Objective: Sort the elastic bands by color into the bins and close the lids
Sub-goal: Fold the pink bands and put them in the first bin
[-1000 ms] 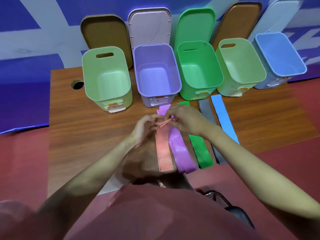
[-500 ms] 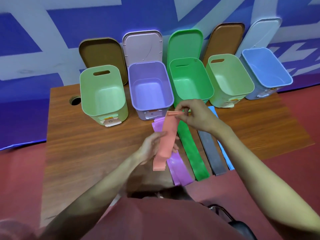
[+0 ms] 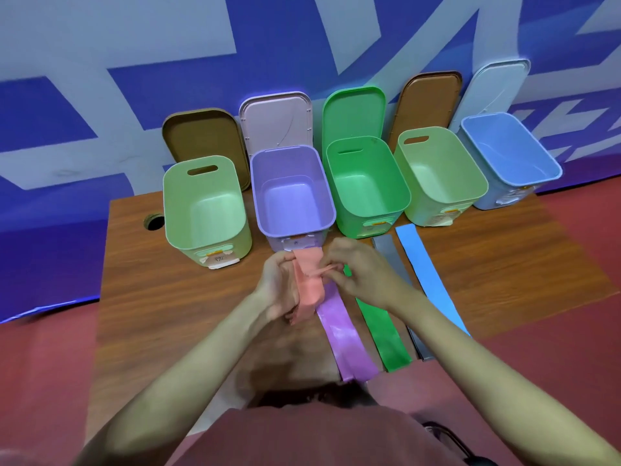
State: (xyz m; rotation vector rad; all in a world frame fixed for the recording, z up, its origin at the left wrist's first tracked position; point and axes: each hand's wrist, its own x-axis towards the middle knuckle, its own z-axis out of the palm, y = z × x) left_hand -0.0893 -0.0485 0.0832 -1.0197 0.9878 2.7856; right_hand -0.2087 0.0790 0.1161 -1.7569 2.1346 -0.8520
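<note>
A wooden table (image 3: 161,307) carries five open bins in one row along its far edge: two light green, one purple, one deep green, one blue. From the person's left they run light green bin (image 3: 205,210), purple bin (image 3: 293,193), deep green bin (image 3: 366,183), second light green bin (image 3: 440,173), blue bin (image 3: 510,153). Five lids lean upright against the wall behind them: two brown (image 3: 205,136) (image 3: 426,102), one pale pink (image 3: 276,121), one green (image 3: 353,112) and one whitish (image 3: 494,89).

Five elastic bands show. Four lie flat on the table, side by side: a purple band (image 3: 346,341), a green band (image 3: 383,334), a grey band (image 3: 389,253) partly under the right forearm, and a blue band (image 3: 426,277). The fifth, a pink band (image 3: 311,284), is off the table, just in front of the purple bin. The left hand (image 3: 279,284) curls round its lower part, and the right hand (image 3: 356,267) pinches its bunched upper end; motion blur leaves the exact finger placement unclear.
</note>
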